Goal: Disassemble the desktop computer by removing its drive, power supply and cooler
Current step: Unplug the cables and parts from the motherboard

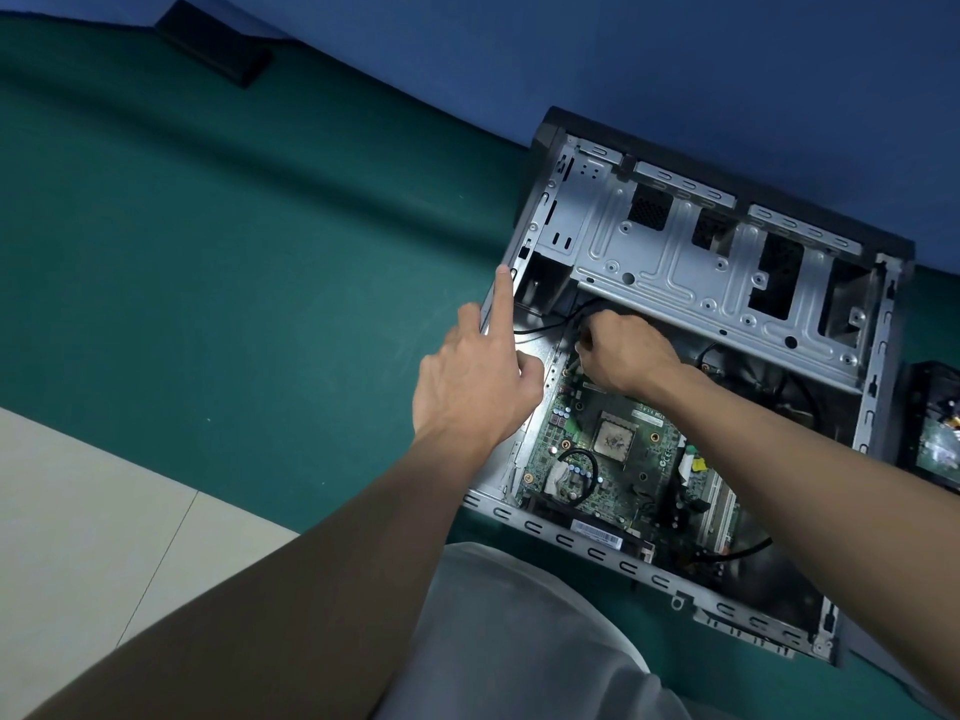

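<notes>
Two bare hands work inside an open desktop computer case [597, 550] that lies on its side on a green worktop [234, 252]. At far left a flat black object [218, 44] sits at the back of the worktop against a blue wall [675, 70], and pale floor tiles [78, 485] show below the near edge.

The left hand [475, 379] rests at the case's left wall. Its grip is loose and holds nothing: the index finger [503, 272] is straight, with its tip on the wall's upper edge, and the other fingers are folded.

Just to its right, the right hand [626, 350] reaches down below the silver drive cage [675, 262]. Its grip is closed, with the fingers curled round a black cable [540, 327] that runs off toward the left wall.

Nearer the person lies the green motherboard [639, 459]. Its processor [615, 439] is bare, with no cooler on it. Beyond the case's right side a dark part [935, 433] lies on the worktop; what it is cannot be told. Grey cloth [519, 641] fills the bottom middle.
</notes>
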A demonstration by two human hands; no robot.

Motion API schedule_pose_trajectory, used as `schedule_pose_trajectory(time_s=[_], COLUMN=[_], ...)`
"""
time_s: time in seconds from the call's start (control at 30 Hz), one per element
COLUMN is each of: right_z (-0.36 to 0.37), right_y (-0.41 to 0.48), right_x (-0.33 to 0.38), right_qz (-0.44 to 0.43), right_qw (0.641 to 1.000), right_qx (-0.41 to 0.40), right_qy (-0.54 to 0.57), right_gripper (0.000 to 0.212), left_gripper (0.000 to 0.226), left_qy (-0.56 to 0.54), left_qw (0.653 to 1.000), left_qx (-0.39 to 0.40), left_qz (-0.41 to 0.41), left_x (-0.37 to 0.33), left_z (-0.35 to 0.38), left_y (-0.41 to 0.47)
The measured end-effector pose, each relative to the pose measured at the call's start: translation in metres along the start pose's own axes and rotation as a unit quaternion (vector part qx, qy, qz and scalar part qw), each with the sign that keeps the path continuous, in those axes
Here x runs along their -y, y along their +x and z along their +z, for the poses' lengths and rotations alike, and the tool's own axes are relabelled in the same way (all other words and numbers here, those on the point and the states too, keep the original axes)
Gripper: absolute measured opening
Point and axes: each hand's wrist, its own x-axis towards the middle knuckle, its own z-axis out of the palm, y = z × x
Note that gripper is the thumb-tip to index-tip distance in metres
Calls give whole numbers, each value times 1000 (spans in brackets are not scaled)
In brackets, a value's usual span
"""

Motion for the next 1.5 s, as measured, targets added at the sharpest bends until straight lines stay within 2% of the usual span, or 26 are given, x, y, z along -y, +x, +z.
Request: schedule_pose_trajectory(time_s=[0.07, 0.17, 0.4, 0.47, 0.6, 0.67, 0.73, 0.8, 0.93, 1.0, 1.07, 1.13, 1.23, 1.5], right_z=[-2, -4, -1, -3, -3, 0, 4, 7, 11, 12, 13, 13, 15, 23], right_y=[1, 2, -30, -39, -46, -48, -48, -46, -33, -26, -22, -17, -11, -6], right_x=[-2, -5, -14, -17, -21, -22, -22, -18, -8, -3, 2, 6, 11, 20], right_qz=[0, -4, -6, 12, 73, 97, 95, 58, -53, -60, -55, -55, -57, -44], right_qw=[999, 996, 968, 954, 898, 890, 903, 927, 985, 992, 994, 994, 992, 990], right_qx=[22, 21, -67, -80, -96, -90, -78, -70, -104, -111, -88, -67, -46, -40], right_qy=[31, 84, 240, 290, 423, 436, 411, 363, 124, 13, -46, -67, -102, -128], right_gripper=[9, 18, 19, 17, 20, 22, 24, 23, 13, 10, 17, 21, 12, 15], left_gripper=[82, 81, 81, 81, 81, 81, 81, 81, 81, 81, 81, 81, 81, 80], left_qy=[-2, -4, -5, -5, -3, -7, -8, -10, -10, -8, -10, -8, -7, -16], left_qw=[1000, 1000, 1000, 1000, 1000, 1000, 1000, 1000, 1000, 1000, 1000, 1000, 1000, 1000], left_qx=[1, 3, 5, 4, 2, 5, 7, 5, 3, 3, 4, 3, 6, 5], left_qz=[-1, -1, 0, 0, 0, -1, -1, -4, -4, -4, -5, -6, -6, -6], left_x=[0, 0, 0, 0, 0, 0, 0, 0, 0, 0, 0, -1, -1, -1], left_z=[0, -1, -1, -1, -1, -1, -1, -1, 0, 0, 0, 0, 0, 0], left_y=[0, 0, 1, 0, 1, 1, 0, 0, 0, 0, 1, 1, 1, 0])
